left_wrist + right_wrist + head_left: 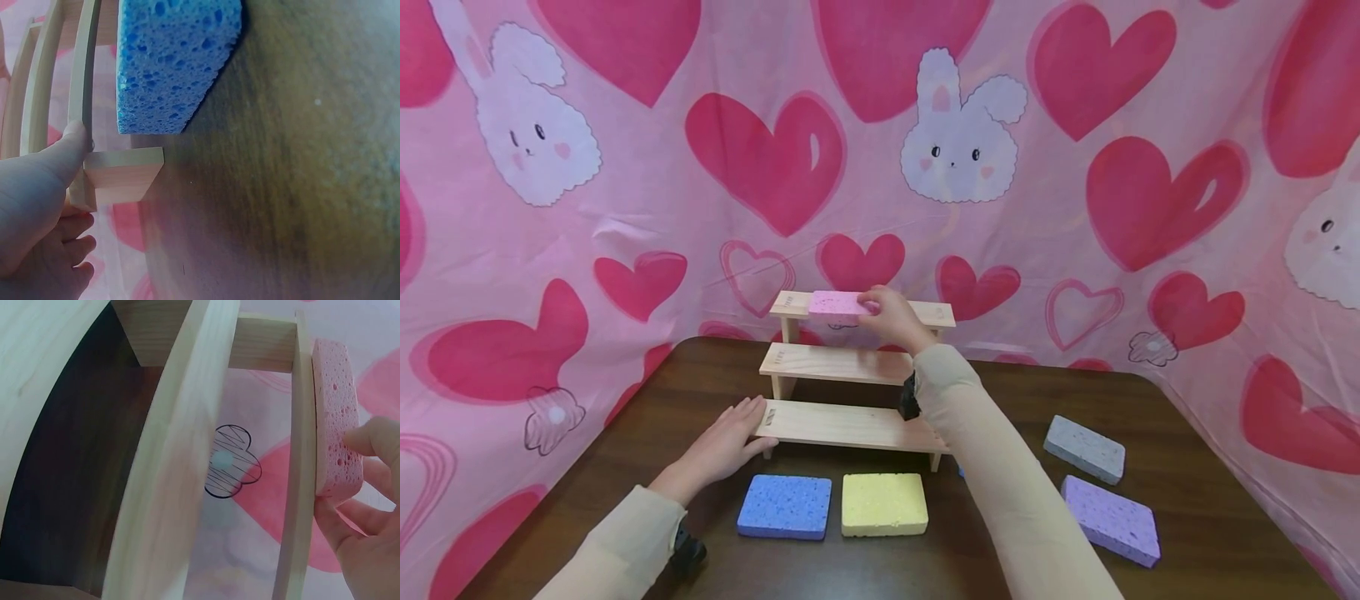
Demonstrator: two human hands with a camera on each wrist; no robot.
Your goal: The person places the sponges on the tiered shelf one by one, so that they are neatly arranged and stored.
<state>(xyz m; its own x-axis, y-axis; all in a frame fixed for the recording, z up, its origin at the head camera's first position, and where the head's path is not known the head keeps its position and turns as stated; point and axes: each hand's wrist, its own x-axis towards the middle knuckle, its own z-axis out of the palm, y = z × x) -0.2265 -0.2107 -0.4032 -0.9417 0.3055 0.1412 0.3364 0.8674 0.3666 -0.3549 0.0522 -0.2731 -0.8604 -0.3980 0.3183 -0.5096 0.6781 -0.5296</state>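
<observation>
A three-tier wooden stand stands on the table. On its top tier lies a pink sponge, left of the middle. My right hand pinches that sponge by its right end; in the right wrist view the pink sponge lies flat along the top board, thumb on its front face. My left hand grips the left end of the lowest tier. The left wrist view has the thumb on the board's front edge and the fingers around the end. Nearest that hand is a blue sponge.
A yellow sponge lies right of the blue one, in front of the stand. Farther right are a grey sponge and a purple sponge. Something blue peeks out beside my right sleeve. A pink heart-patterned cloth hangs behind the table.
</observation>
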